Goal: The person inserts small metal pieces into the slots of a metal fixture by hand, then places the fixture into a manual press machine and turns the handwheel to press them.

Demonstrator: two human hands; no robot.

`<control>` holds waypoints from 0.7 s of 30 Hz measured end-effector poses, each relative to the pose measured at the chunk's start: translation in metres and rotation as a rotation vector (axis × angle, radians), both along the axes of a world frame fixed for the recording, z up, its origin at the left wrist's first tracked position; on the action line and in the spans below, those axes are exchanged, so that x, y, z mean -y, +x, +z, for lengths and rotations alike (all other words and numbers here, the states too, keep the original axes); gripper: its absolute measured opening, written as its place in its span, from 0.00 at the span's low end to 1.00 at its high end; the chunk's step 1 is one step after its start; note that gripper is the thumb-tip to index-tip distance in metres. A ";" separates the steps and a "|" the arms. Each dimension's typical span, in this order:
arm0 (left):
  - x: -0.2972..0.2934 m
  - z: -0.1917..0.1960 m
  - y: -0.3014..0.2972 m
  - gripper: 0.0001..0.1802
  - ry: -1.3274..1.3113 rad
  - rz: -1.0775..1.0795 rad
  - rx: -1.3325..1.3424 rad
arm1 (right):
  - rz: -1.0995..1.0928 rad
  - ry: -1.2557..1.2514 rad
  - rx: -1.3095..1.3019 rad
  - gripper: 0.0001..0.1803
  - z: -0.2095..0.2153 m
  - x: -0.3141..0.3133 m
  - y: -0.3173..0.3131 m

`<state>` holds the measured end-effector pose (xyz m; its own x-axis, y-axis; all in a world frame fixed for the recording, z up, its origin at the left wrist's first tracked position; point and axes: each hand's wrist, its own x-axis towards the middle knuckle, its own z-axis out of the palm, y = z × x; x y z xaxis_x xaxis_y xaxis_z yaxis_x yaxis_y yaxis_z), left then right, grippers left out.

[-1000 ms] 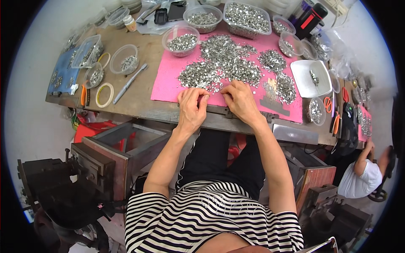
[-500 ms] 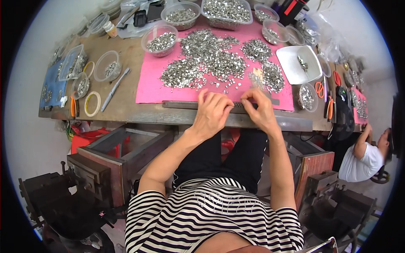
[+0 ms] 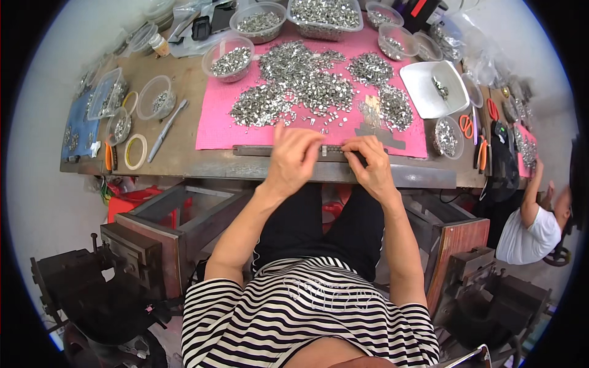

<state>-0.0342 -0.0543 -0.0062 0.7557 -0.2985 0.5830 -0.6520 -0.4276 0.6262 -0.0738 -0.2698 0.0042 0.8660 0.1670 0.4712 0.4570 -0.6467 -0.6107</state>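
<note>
Along the near edge of a pink mat point(image 3: 215, 126) lies a long dark metal bar point(image 3: 254, 151), partly covered by my hands. A small silvery metal piece point(image 3: 324, 149) shows on the bar between them. My left hand point(image 3: 293, 161) hovers over the bar's middle, thumb and forefinger drawn together; whatever they pinch is too small to make out. Just right of it, my right hand point(image 3: 372, 164) has its fingertips closed together at the bar, and what lies between them is hidden. Beyond both hands spreads a heap of small silvery metal pieces point(image 3: 325, 92).
Clear tubs of metal parts point(image 3: 230, 58) line the back. A white tray point(image 3: 423, 92) stands right, near orange-handled scissors point(image 3: 466, 127). At left lie a tape ring point(image 3: 135, 152) and a grey-blue toothbrush-like tool point(image 3: 167, 130). A co-worker in white point(image 3: 529, 236) sits far right.
My left hand has shifted left, uncovering the small piece on the bar. My right hand has moved slightly left. The co-worker's arm has risen toward their bench.
</note>
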 end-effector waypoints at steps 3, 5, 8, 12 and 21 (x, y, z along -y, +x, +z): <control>-0.032 0.002 0.011 0.07 0.028 0.232 0.007 | -0.026 0.014 -0.016 0.09 0.000 -0.003 0.000; -0.053 0.001 0.016 0.07 0.058 0.339 -0.060 | -0.051 -0.009 -0.012 0.09 0.000 -0.006 -0.002; -0.070 0.004 0.020 0.05 0.101 0.357 -0.064 | -0.064 -0.028 0.024 0.08 0.003 -0.014 0.005; -0.070 0.008 0.021 0.04 0.210 0.277 -0.134 | 0.078 -0.094 0.084 0.07 0.009 -0.039 0.034; -0.055 0.002 0.034 0.08 0.312 0.301 0.005 | 0.085 -0.216 0.116 0.04 -0.008 -0.080 0.087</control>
<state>0.0001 0.0005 -0.0045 0.8333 -0.2275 0.5038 -0.4718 -0.7677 0.4337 0.0129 -0.1897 -0.0039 0.7871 0.3442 0.5119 0.5739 -0.7127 -0.4033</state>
